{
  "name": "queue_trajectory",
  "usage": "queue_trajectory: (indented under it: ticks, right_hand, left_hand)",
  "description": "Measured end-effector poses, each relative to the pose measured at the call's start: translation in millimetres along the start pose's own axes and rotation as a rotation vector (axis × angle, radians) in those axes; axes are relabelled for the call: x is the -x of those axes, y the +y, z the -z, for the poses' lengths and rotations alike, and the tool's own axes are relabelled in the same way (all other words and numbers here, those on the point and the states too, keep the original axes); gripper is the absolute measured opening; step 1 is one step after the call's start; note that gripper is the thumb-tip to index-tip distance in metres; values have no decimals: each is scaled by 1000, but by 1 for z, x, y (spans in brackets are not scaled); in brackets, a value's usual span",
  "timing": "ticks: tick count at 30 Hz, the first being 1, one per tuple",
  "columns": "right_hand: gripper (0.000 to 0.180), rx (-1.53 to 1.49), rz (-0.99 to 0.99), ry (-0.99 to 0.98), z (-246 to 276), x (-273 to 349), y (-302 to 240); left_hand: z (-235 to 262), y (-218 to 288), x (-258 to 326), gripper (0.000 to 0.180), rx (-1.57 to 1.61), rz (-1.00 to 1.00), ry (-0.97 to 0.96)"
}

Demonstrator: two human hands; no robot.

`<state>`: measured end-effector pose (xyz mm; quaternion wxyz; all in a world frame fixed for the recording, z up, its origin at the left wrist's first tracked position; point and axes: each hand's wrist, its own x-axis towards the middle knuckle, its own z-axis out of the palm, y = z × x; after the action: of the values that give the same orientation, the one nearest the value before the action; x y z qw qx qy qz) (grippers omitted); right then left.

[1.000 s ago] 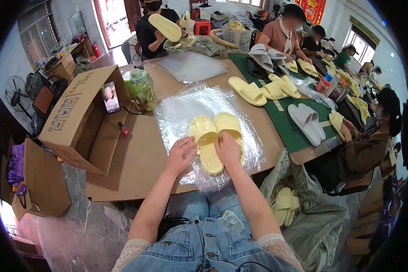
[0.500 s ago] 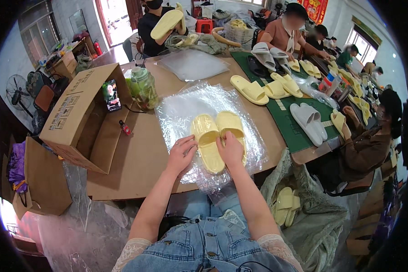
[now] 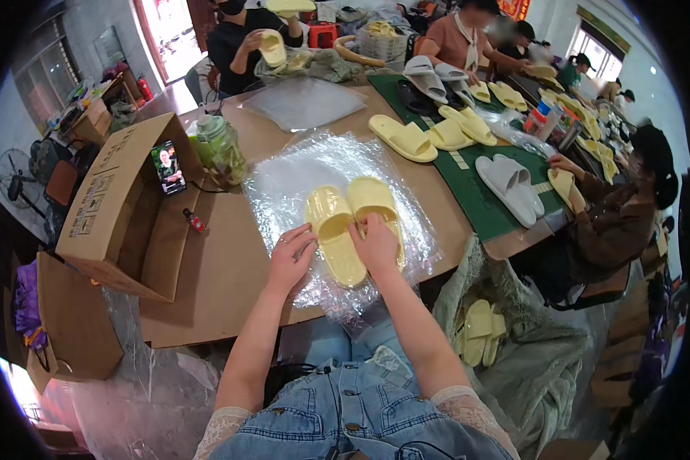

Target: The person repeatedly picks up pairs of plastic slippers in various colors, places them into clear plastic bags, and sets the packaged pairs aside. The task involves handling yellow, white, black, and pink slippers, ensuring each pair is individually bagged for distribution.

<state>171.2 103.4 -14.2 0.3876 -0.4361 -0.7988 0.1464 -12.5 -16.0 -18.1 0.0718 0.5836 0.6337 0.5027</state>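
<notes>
Two pale yellow slippers lie side by side on a clear plastic sheet (image 3: pixel 299 172) spread over the brown table (image 3: pixel 222 268). My left hand (image 3: pixel 290 257) rests on the sheet at the left slipper's (image 3: pixel 331 230) near end, fingers touching its edge. My right hand (image 3: pixel 377 244) lies flat on the heel of the right slipper (image 3: pixel 372 199), between the pair. Neither hand grips anything.
An open cardboard box (image 3: pixel 119 218) lies on its side at the left, with a phone (image 3: pixel 169 165) and a green jar (image 3: pixel 218 146) beside it. More yellow and white slippers lie on a green mat (image 3: pixel 468 184) to the right. Other people sit around the table.
Both hands have stayed on the slipper pair; the left hand's fingers have shifted slightly toward the left slipper. A person at the far end has lowered a yellow slipper.
</notes>
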Motion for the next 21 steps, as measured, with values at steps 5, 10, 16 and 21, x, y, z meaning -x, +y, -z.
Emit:
queue_trajectory:
  ticks: [5, 10, 16, 21]
  right_hand:
    - [28, -35, 11, 53, -7, 3, 5]
    - [27, -19, 24, 51, -7, 2, 6]
    - [26, 123, 41, 126, 6, 3, -11]
    - [23, 55, 32, 37, -2, 1, -3]
  left_hand:
    - [-1, 1, 1, 23, 15, 4, 11]
    - [-1, -3, -1, 24, -20, -23, -9]
    - [-1, -1, -2, 24, -15, -30, -14]
    - [0, 1, -2, 24, -59, -73, -32]
